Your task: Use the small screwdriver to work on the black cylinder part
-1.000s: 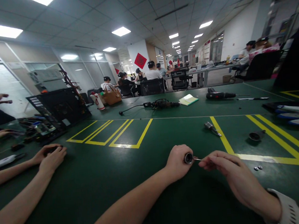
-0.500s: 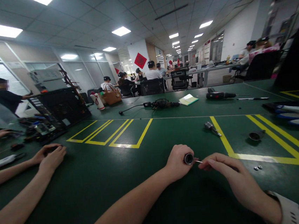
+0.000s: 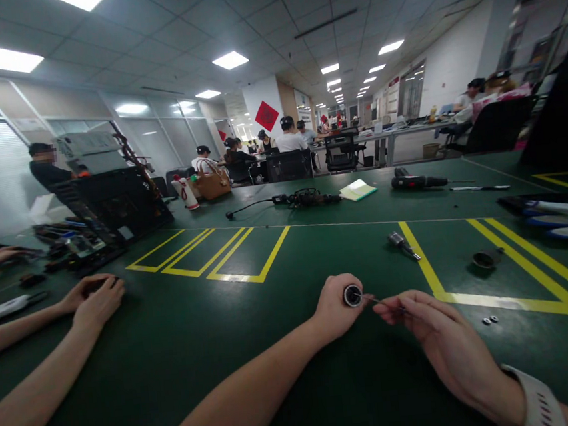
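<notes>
My left hand [image 3: 334, 310] is wrapped round a short hollow metal cylinder [image 3: 352, 295], its dark round opening turned towards me. A thin metal rod [image 3: 379, 301] is pinched in the fingers of my right hand [image 3: 439, 332]. The rod's far end reaches the cylinder's opening; how deep it goes I cannot tell. Right of my hands lie two small metal rings [image 3: 490, 320]. Farther back are a metal part with a shaft [image 3: 404, 246] and a cup-shaped metal part [image 3: 487, 259] on its side.
Yellow tape [image 3: 434, 279] marks the green table [image 3: 217, 353]. At the back lie a cabled dark tool [image 3: 307, 197], a notepad [image 3: 359, 189], a power drill [image 3: 419, 181] and a pen [image 3: 480, 188]. Another person's hands [image 3: 94, 301] work at left, near dark equipment [image 3: 112, 203].
The cylinder has tilted so its opening faces me more, and the rod's tip has come from beside it to the opening. My right hand has shifted slightly. A standing person at left moved right.
</notes>
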Available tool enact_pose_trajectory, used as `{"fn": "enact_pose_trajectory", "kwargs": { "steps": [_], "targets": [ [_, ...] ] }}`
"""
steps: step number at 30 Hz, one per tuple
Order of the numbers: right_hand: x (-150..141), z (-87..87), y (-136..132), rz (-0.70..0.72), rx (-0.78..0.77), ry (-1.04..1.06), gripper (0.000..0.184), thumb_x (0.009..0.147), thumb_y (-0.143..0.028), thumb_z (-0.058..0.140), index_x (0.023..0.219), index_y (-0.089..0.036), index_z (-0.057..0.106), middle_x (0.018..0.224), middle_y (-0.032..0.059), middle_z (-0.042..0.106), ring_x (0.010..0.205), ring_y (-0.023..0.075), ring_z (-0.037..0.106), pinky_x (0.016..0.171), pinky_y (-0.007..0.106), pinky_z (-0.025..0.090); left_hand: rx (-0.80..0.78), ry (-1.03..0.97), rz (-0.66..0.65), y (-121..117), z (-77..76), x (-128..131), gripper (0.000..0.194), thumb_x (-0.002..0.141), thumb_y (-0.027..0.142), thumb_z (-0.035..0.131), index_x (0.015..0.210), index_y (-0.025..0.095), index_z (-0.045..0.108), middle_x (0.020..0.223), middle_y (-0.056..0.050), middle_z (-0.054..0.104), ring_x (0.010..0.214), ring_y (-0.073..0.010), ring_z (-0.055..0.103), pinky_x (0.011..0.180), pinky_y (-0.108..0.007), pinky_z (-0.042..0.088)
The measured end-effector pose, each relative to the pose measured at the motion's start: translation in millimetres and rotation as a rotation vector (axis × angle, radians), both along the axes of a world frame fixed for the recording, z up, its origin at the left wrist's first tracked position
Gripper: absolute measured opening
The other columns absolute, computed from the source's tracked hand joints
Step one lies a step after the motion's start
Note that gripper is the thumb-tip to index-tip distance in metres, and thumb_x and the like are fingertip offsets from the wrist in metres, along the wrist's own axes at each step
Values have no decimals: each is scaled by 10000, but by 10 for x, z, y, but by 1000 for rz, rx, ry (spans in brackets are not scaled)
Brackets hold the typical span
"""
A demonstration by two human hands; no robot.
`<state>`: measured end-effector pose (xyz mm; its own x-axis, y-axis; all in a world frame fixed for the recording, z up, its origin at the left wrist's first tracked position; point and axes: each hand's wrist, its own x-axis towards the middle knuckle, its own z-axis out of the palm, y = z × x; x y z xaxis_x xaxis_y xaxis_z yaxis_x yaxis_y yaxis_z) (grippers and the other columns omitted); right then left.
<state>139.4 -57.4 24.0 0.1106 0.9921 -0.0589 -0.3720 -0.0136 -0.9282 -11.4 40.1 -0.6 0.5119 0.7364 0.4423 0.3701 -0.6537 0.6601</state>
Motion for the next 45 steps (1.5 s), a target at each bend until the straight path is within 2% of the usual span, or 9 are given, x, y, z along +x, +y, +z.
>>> {"fn": "enact_pose_trajectory", "kwargs": {
  "steps": [8, 12, 19, 24, 28, 32, 36, 41, 45],
  "targets": [
    [32, -57, -34, 34, 79, -270, 270, 790, -453, 618, 812, -212, 739, 881, 65, 704, 897, 264, 600, 827, 406, 429, 38, 53, 5, -9, -3, -9, 141, 712, 245, 662, 661, 169, 555, 671, 13, 596, 629, -127, 532, 678, -268, 408],
    [24, -55, -62, 44, 127, -350, 245, 791, -435, 625, 823, -220, 736, 889, 64, 708, 888, 263, 605, 830, 405, 427, 70, 109, -10, -10, -2, -3, 121, 725, 238, 646, 666, 172, 564, 679, 8, 605, 634, -130, 527, 711, -286, 402],
    [20, -67, 18, 82, -47, 69, 220, 768, -375, 638, 770, -176, 731, 843, 80, 718, 848, 243, 624, 799, 391, 469, -34, -8, -14, -4, -7, 12, 187, 717, 259, 663, 632, 167, 525, 659, 15, 565, 603, -116, 507, 607, -239, 410],
    [19, -87, 33, 88, -103, 184, 200, 761, -356, 639, 754, -173, 721, 812, 73, 717, 833, 235, 633, 809, 389, 469, -78, -101, -72, 3, -17, 12, 189, 708, 231, 667, 634, 159, 509, 663, 16, 544, 586, -103, 499, 561, -217, 397],
    [8, -86, -28, 34, -41, -3, 218, 804, -380, 604, 795, -195, 720, 885, 63, 706, 870, 238, 607, 801, 383, 448, -12, -47, -35, -12, -5, 6, 190, 715, 243, 666, 628, 162, 517, 642, 23, 540, 591, -111, 501, 595, -236, 391],
    [-21, -53, -82, 10, 4, -167, 241, 784, -424, 627, 814, -207, 727, 921, 61, 696, 891, 250, 587, 792, 385, 428, 111, 82, 41, -35, 8, -3, 164, 725, 236, 661, 643, 169, 536, 652, 20, 566, 630, -130, 519, 686, -281, 384],
    [-39, -44, -69, 51, -47, -7, 235, 753, -420, 656, 793, -201, 731, 888, 52, 702, 881, 241, 591, 772, 364, 441, 124, 101, 47, -34, -4, 1, 163, 743, 240, 647, 645, 172, 536, 657, 20, 575, 629, -128, 524, 701, -281, 382],
    [-30, -97, 21, 109, -171, 296, 203, 689, -369, 713, 746, -175, 730, 819, 51, 724, 824, 208, 612, 731, 313, 472, -14, -41, 26, -10, -24, 26, 217, 719, 268, 666, 611, 164, 509, 618, 29, 530, 572, -106, 479, 582, -232, 373],
    [-32, -109, 62, 144, -247, 440, 152, 686, -294, 708, 721, -148, 733, 769, 65, 737, 770, 181, 632, 722, 279, 481, -97, -138, -19, 0, -30, 31, 245, 717, 304, 665, 608, 159, 500, 617, 24, 517, 561, -99, 469, 546, -216, 373]
  ]
}}
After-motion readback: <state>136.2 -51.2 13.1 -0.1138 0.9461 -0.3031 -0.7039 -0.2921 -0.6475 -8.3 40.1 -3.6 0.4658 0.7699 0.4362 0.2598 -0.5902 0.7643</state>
